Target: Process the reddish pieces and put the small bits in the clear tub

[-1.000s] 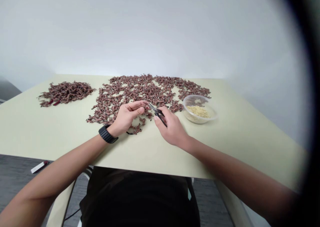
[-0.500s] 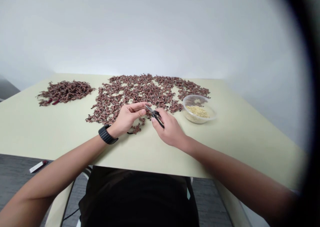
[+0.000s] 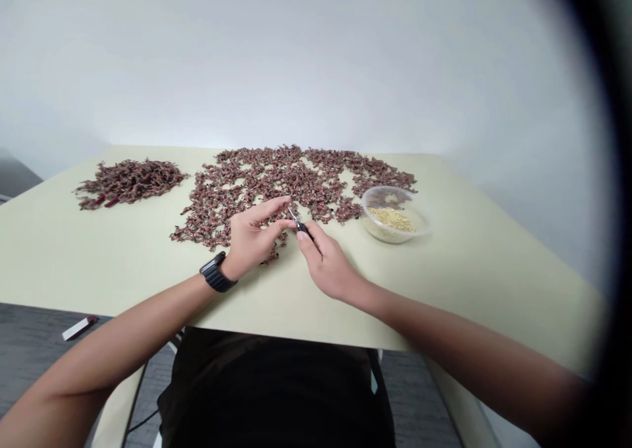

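My right hand (image 3: 328,263) grips small black-handled pliers (image 3: 299,224), their metal tips pointing up and to the left. Those tips meet the curled fingers of my left hand (image 3: 257,234); anything pinched there is too small to tell. Both hands hover over the near edge of a wide spread of reddish-brown dried pieces (image 3: 276,178). A black wristwatch (image 3: 215,273) sits on my left wrist.
A separate reddish-brown heap (image 3: 129,183) lies at the left of the pale green table (image 3: 99,263). On the right stands a clear plastic bowl (image 3: 417,221) holding pale yellow bits (image 3: 391,219). A white-and-red stick (image 3: 79,327) lies on the grey floor.
My hands have drawn closer together, and the right hand has shifted left. The pliers now look shorter and steeper. My left wrist has turned and dropped slightly.
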The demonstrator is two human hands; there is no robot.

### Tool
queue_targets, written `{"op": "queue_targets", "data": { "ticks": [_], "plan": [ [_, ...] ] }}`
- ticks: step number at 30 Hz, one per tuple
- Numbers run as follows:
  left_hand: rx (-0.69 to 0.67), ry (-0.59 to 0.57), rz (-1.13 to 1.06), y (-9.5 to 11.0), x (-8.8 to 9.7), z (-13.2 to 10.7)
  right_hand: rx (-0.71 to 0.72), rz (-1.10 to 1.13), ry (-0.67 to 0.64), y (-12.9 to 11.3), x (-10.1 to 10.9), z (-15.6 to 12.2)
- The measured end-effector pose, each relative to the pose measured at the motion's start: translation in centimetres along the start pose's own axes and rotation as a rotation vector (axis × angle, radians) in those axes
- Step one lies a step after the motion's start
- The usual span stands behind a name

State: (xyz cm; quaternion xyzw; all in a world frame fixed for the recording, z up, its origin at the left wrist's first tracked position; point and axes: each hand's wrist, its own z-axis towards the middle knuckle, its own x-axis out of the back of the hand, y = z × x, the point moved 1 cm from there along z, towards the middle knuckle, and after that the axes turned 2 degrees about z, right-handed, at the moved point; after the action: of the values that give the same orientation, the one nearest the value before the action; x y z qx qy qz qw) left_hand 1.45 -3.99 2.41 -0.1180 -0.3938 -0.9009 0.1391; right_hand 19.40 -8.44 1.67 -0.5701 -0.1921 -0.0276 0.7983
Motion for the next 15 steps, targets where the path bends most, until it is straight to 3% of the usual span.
{"op": "queue_targets", "data": {
  "ticks": [7, 15],
  "plan": [
    [-0.206, 0.007, 0.162, 0.32, 0.29, 0.17, -0.111, 0.169, -0.010, 0.29, -0.52, -0.18],
    [-0.257, -0.002, 0.218, 0.15, 0.45, 0.13, -0.204, 0.303, -0.040, 0.78, -0.84, -0.35]
  ]
}}
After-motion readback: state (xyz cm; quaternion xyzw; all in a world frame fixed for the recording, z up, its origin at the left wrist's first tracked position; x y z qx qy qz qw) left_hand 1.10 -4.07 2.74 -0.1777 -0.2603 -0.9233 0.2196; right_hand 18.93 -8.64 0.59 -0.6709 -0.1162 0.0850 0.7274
